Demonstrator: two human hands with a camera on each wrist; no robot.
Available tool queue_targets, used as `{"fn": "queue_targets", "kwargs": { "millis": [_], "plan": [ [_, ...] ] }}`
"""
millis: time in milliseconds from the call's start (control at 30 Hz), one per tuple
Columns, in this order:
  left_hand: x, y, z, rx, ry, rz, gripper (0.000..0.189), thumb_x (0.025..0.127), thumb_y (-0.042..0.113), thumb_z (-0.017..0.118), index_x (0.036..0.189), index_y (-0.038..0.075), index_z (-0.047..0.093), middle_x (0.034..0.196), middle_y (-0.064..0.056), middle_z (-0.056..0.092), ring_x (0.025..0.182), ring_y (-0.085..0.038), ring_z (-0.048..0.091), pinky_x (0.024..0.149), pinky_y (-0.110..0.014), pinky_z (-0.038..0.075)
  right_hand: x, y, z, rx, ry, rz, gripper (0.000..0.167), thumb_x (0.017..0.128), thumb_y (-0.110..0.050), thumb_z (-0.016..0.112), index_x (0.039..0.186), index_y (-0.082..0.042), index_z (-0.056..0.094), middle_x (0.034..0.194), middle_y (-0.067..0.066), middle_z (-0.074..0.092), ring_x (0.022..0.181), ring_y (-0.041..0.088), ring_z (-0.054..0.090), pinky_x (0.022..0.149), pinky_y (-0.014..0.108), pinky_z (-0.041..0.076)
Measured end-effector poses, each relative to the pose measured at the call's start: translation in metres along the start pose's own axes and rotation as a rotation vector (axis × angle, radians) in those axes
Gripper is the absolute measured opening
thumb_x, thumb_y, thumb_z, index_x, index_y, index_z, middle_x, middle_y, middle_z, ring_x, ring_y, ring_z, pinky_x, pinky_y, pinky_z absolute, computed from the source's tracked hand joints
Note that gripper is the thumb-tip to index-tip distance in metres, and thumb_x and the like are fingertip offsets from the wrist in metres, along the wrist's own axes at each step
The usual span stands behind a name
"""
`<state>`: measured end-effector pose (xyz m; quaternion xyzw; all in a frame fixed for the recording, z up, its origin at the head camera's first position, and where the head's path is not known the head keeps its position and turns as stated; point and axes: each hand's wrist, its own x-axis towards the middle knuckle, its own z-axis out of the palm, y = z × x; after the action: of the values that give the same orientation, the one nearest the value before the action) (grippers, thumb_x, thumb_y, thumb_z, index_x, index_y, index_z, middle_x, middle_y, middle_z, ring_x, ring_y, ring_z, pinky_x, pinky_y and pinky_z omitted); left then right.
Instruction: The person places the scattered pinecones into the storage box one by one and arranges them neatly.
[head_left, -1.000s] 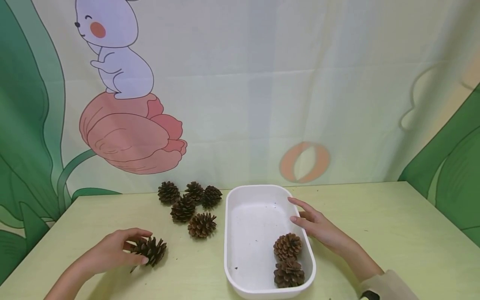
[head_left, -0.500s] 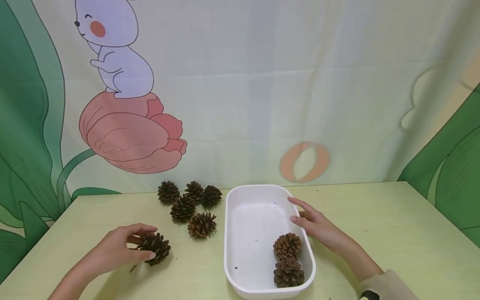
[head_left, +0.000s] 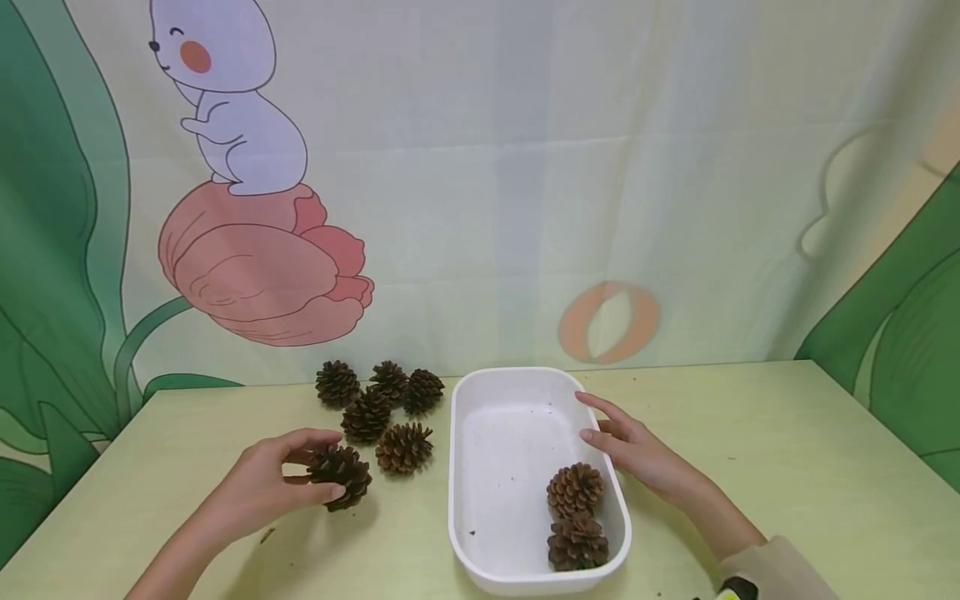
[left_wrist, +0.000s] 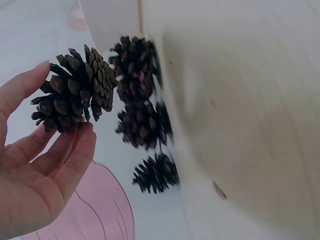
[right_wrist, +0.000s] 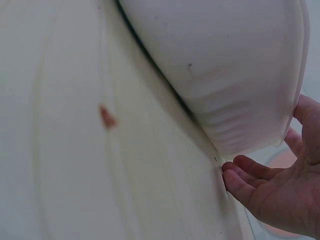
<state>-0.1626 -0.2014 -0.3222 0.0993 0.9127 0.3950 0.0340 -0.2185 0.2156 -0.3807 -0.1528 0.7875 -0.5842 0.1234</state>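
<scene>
My left hand (head_left: 262,483) pinches a dark brown pine cone (head_left: 342,478) between thumb and fingers, just over the table. In the left wrist view that pine cone (left_wrist: 75,87) shows its scaly base, turned away from the palm. Several more pine cones (head_left: 367,415) lie grouped on the table beyond my left hand. At the right long side of a white tray (head_left: 467,567), my right hand (head_left: 648,458) rests its thumb and index finger on the rim. The right wrist view shows its other fingers (right_wrist: 240,185) low beside the tray's outer wall, loosely bent.
Inside the tray two pine cones (head_left: 575,492) sit at the near right corner. Small brown flakes (head_left: 267,535) dot the pale table (head_left: 750,467). A printed curtain (head_left: 450,208) hangs along the table's back edge.
My left hand has moved right and slightly away from me with the pine cone, toward the group. A flake beneath it now lies uncovered. My right hand and the tray have stayed in place.
</scene>
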Motion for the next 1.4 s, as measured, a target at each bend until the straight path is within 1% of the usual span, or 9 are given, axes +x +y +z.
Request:
{"fn": "queue_targets", "kwargs": {
  "millis": [133, 267, 500, 667, 800, 1000, 1100, 1267, 1400],
  "plan": [
    [0.003, 0.014, 0.006, -0.026, 0.006, 0.009, 0.061, 0.070, 0.027, 0.078, 0.123, 0.009, 0.055, 0.120, -0.013, 0.056, 0.107, -0.031, 0.053, 0.078, -0.032, 0.052, 0.000, 0.000, 0.000, 0.005, -0.006, -0.006, 0.057, 0.094, -0.026, 0.050, 0.144, -0.016, 0.024, 0.136, 0.031, 0.033, 0.114, 0.035, 0.047, 0.093, 0.050, 0.040],
    [0.006, 0.025, 0.012, -0.057, 0.006, 0.037, 0.059, 0.070, 0.025, 0.079, 0.123, 0.010, 0.056, 0.121, -0.012, 0.056, 0.106, -0.028, 0.053, 0.080, -0.031, 0.052, 0.000, 0.000, 0.000, 0.006, -0.005, -0.005, 0.057, 0.094, -0.026, 0.050, 0.144, -0.016, 0.024, 0.135, 0.031, 0.034, 0.113, 0.034, 0.048, 0.093, 0.050, 0.040],
    [0.011, 0.041, 0.022, -0.089, 0.023, 0.121, 0.055, 0.070, 0.020, 0.079, 0.119, 0.009, 0.058, 0.116, -0.008, 0.059, 0.101, -0.024, 0.055, 0.080, -0.029, 0.052, -0.001, -0.004, 0.000, -0.025, 0.007, 0.023, 0.057, 0.094, -0.029, 0.050, 0.144, -0.018, 0.025, 0.135, 0.029, 0.035, 0.117, 0.035, 0.045, 0.096, 0.056, 0.035],
    [0.015, 0.053, 0.029, -0.117, 0.032, 0.166, 0.053, 0.069, 0.017, 0.079, 0.116, 0.008, 0.059, 0.113, -0.007, 0.061, 0.098, -0.022, 0.057, 0.080, -0.029, 0.052, -0.001, -0.005, 0.000, -0.030, 0.007, 0.026, 0.057, 0.094, -0.028, 0.050, 0.144, -0.018, 0.025, 0.133, 0.029, 0.037, 0.115, 0.034, 0.046, 0.096, 0.055, 0.035],
    [0.020, 0.064, 0.035, -0.157, 0.017, 0.210, 0.051, 0.068, 0.015, 0.080, 0.115, 0.006, 0.060, 0.110, -0.008, 0.062, 0.095, -0.021, 0.058, 0.080, -0.030, 0.052, -0.001, -0.004, 0.000, -0.025, 0.008, 0.026, 0.057, 0.094, -0.028, 0.050, 0.144, -0.018, 0.025, 0.133, 0.029, 0.038, 0.114, 0.034, 0.047, 0.095, 0.054, 0.037],
    [0.029, 0.075, 0.047, -0.175, -0.010, 0.272, 0.050, 0.069, 0.011, 0.079, 0.115, 0.004, 0.060, 0.109, -0.010, 0.062, 0.096, -0.022, 0.060, 0.077, -0.023, 0.052, -0.002, -0.002, 0.000, -0.008, 0.004, 0.018, 0.057, 0.094, -0.027, 0.050, 0.144, -0.018, 0.025, 0.136, 0.030, 0.033, 0.117, 0.036, 0.045, 0.096, 0.052, 0.037],
    [0.035, 0.079, 0.054, -0.194, -0.017, 0.287, 0.049, 0.069, 0.009, 0.078, 0.114, 0.004, 0.061, 0.110, -0.011, 0.062, 0.097, -0.023, 0.060, 0.076, -0.020, 0.052, -0.002, -0.003, 0.000, -0.001, 0.004, 0.019, 0.057, 0.094, -0.027, 0.051, 0.144, -0.018, 0.025, 0.138, 0.030, 0.030, 0.119, 0.036, 0.043, 0.096, 0.053, 0.036],
    [0.045, 0.085, 0.065, -0.167, -0.003, 0.292, 0.047, 0.068, 0.008, 0.078, 0.113, 0.007, 0.063, 0.110, -0.007, 0.063, 0.097, -0.022, 0.059, 0.075, -0.021, 0.052, -0.002, -0.003, 0.001, 0.000, 0.005, 0.019, 0.058, 0.094, -0.027, 0.051, 0.144, -0.018, 0.025, 0.139, 0.030, 0.030, 0.119, 0.036, 0.043, 0.096, 0.053, 0.037],
    [0.052, 0.090, 0.074, -0.141, 0.002, 0.313, 0.048, 0.068, 0.007, 0.078, 0.113, 0.006, 0.062, 0.112, -0.007, 0.062, 0.100, -0.024, 0.057, 0.076, -0.024, 0.053, -0.001, -0.002, 0.001, -0.001, 0.007, 0.017, 0.058, 0.093, -0.026, 0.051, 0.144, -0.017, 0.025, 0.138, 0.030, 0.031, 0.117, 0.036, 0.044, 0.095, 0.051, 0.038]
  ]
}}
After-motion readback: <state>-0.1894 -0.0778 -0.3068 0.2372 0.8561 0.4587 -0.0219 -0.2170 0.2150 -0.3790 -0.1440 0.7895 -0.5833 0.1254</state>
